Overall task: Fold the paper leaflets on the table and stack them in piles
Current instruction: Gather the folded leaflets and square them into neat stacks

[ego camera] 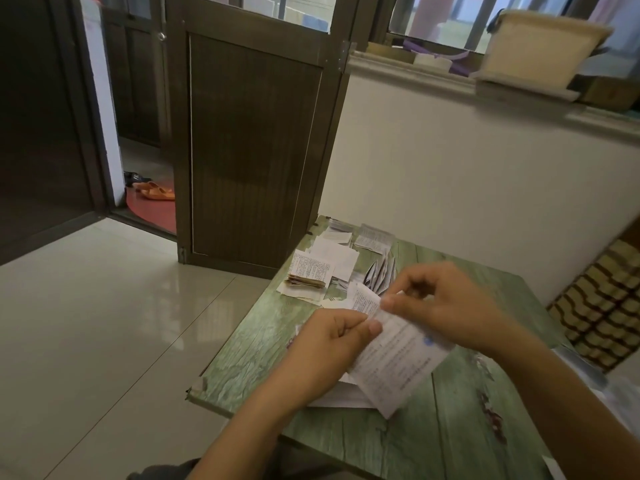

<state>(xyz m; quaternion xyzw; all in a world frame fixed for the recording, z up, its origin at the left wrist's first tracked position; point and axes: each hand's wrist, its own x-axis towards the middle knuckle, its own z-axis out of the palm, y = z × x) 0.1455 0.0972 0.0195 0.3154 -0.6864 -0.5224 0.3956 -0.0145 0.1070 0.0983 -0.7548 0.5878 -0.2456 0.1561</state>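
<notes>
A printed paper leaflet (398, 358) hangs above the green table (249, 351), partly folded at its top. My left hand (332, 344) pinches its upper left edge between thumb and fingers. My right hand (446, 306) pinches the upper right edge. Under the leaflet lies a low pile of flat sheets (343, 396). At the table's far left a stack of folded leaflets (309, 271) rests on loose sheets. Further back lie more white papers (337, 252) and a fanned bunch of folded leaflets (381, 275).
A dark wooden door leaf (249, 147) stands just beyond the table's far left corner. A white wall with a cluttered window ledge (485, 95) runs behind. A woven patterned seat (602, 306) sits right of the table. Tiled floor (104, 323) spreads to the left.
</notes>
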